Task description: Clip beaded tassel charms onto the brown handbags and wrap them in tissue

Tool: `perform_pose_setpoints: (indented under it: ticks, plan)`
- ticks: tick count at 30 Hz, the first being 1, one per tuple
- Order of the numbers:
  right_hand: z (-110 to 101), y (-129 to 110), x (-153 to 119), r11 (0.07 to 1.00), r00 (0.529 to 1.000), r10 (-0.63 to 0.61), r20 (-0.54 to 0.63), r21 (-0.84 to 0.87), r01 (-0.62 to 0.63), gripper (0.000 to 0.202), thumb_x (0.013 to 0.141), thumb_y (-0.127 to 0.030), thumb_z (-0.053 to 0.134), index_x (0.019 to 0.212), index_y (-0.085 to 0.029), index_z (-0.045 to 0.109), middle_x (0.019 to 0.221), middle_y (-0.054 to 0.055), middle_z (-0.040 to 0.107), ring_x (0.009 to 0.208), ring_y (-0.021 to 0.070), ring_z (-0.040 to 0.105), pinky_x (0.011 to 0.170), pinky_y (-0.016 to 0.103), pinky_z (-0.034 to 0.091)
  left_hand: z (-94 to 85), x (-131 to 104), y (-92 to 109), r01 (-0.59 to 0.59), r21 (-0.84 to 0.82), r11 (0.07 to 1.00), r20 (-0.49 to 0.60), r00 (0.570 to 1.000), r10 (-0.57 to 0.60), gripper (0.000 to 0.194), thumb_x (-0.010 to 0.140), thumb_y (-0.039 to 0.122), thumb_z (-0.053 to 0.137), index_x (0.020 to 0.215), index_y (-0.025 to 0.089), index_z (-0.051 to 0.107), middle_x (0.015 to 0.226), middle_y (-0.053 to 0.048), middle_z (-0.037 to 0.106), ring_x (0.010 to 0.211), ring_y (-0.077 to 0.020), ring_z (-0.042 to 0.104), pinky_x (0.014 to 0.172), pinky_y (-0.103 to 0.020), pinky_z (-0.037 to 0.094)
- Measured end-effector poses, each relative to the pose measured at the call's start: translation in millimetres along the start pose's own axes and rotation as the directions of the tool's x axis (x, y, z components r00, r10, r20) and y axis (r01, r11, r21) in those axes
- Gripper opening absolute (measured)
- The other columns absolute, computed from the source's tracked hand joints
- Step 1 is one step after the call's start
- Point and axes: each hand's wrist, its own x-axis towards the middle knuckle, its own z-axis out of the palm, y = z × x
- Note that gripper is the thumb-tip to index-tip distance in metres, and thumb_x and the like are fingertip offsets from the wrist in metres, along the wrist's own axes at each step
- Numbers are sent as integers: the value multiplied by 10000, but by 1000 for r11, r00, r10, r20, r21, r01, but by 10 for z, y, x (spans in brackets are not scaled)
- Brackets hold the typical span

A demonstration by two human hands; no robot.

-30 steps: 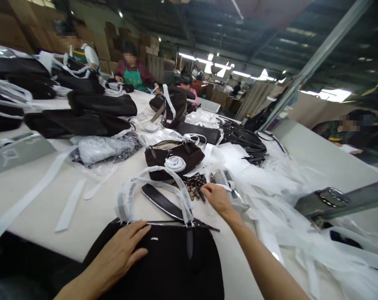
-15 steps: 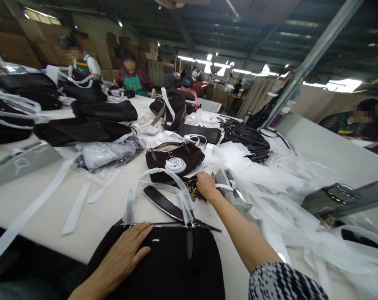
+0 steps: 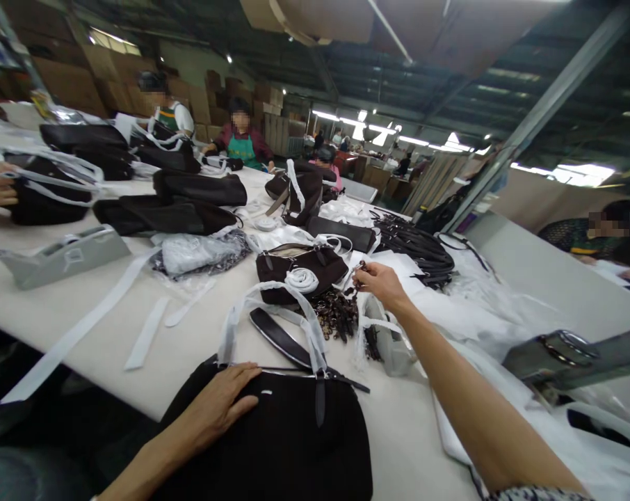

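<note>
The left hand [image 3: 224, 403] lies flat, thumb spread, on the upper left of a black bag [image 3: 299, 445] at the bottom centre of the frame. Right of centre, the right hand [image 3: 382, 284] pinches a small dark fitting [image 3: 359, 271] just above a heap of small pieces [image 3: 336, 316]. A smaller bag [image 3: 324, 273] bearing a white roll [image 3: 301, 280] sits behind the heap; a grey tape dispenser [image 3: 394, 348] stands to its right.
</note>
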Motion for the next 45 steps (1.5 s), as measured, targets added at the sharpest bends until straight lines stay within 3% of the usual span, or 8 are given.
perform_pose_setpoints:
  ticks: [6, 10, 15, 18, 29, 35, 42, 45]
  plan:
    - [-224, -600, -559, 784, 969, -4, 246, 602, -150, 270, 776, -356, 736, 912, -176, 589, 893, 66, 692, 770, 180, 679, 697, 350, 591, -336, 203, 660, 66, -558, 827, -54, 992, -116, 473, 912, 391, 527, 1363, 256, 486, 1404, -111, 523, 1255, -270, 525, 1071, -467, 407]
    - [-43, -704, -1055, 725, 908, 2, 418, 625, -289, 296, 763, -360, 752, 939, -182, 593, 849, 46, 687, 699, 149, 657, 681, 309, 563, -455, 303, 1096, 47, -876, 479, -10, 993, -116, 478, 902, 463, 551, 1325, 241, 528, 1396, -102, 533, 1274, -249, 504, 1079, -402, 389]
    - [239, -566, -1649, 674, 726, -41, 687, 555, -487, 272, 752, -269, 729, 981, -194, 602, 851, 19, 675, 702, 123, 643, 700, 270, 502, -318, 272, 1302, 152, -987, -54, 155, 986, -65, 410, 904, 497, 542, 1113, 154, 627, 1092, -125, 671, 1030, -243, 638, 911, -410, 503]
    - [294, -482, -1916, 689, 674, -9, 738, 493, -531, 263, 746, -231, 708, 990, -185, 621, 905, 35, 683, 659, 87, 596, 594, 200, 427, -196, 218, 1306, 174, -967, -185, 189, 980, -67, 339, 881, 447, 605, 1001, 132, 631, 969, -98, 670, 848, -191, 658, 791, -349, 540]
    - [323, -282, -2303, 797, 739, 64, 671, 411, -443, 381, 866, -550, 567, 887, -175, 630, 657, 0, 648, 406, 38, 333, 394, 193, 179, -157, 71, 1390, 169, -983, 74, 156, 975, -159, 326, 780, 317, 732, 1027, 121, 651, 913, -58, 667, 710, -114, 608, 585, -187, 470]
    - [317, -223, -2323, 830, 812, 131, 568, 385, -403, 289, 760, -448, 714, 876, -192, 651, 707, -8, 627, 550, 88, 514, 474, 197, 359, -82, 54, 1446, 249, -968, 34, 237, 949, -206, 258, 769, 254, 723, 951, 112, 608, 778, -29, 652, 608, -87, 593, 548, -180, 493]
    - [341, -167, -2354, 892, 883, 119, 453, 342, -296, 228, 787, -417, 687, 830, -193, 684, 612, -30, 539, 488, 74, 399, 436, 207, 286, 0, 91, 1463, 326, -944, -57, 330, 920, -210, 226, 784, 210, 670, 960, 124, 557, 805, -40, 644, 596, -80, 591, 526, -172, 499]
    - [324, -141, -2357, 902, 884, 124, 450, 320, -290, 222, 795, -412, 678, 825, -193, 684, 611, -29, 535, 486, 75, 390, 435, 209, 279, 27, 90, 1456, 274, -953, 133, 223, 925, -306, 316, 761, 207, 689, 1034, 158, 539, 913, -56, 648, 718, -131, 638, 603, -228, 526]
